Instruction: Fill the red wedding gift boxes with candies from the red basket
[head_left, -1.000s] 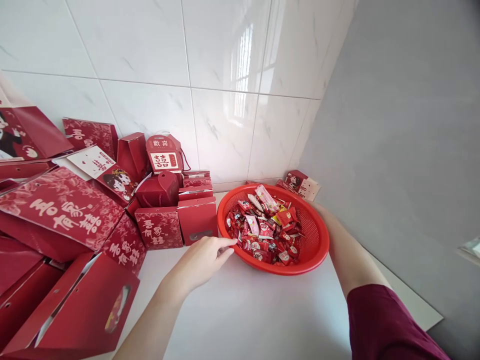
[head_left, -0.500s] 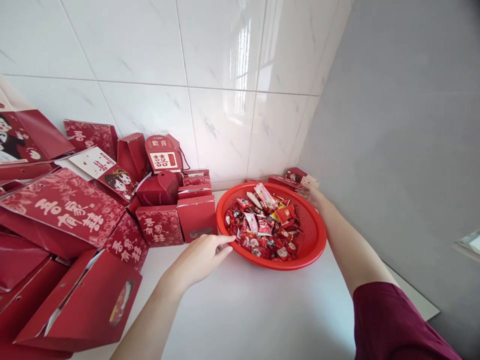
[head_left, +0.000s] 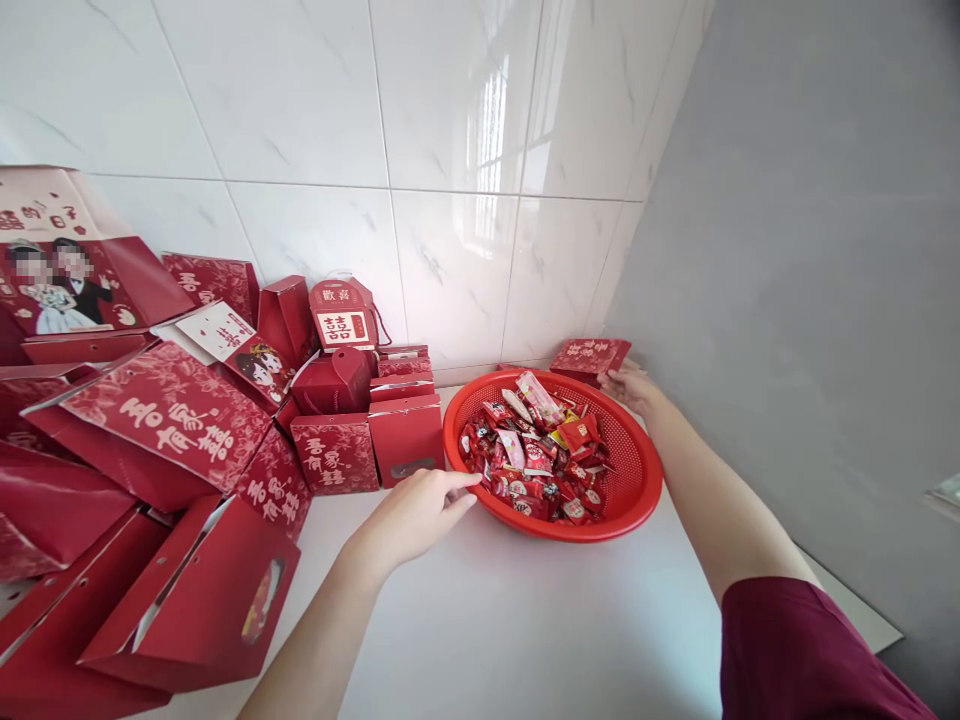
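Note:
A round red plastic basket stands on the white counter, filled with several wrapped candies. My left hand rests on the counter with its fingers pinching the basket's near-left rim. My right hand reaches behind the basket and grips a flat red gift box with gold characters, lifted near the wall corner.
A heap of red paper gift bags and small red boxes fills the counter's left side, up against the white tiled wall. A grey wall closes off the right. White counter shows in front of the basket.
My right hand has taken hold of the flat red box behind the basket and lifted it upright. My left hand has stayed on the basket's rim.

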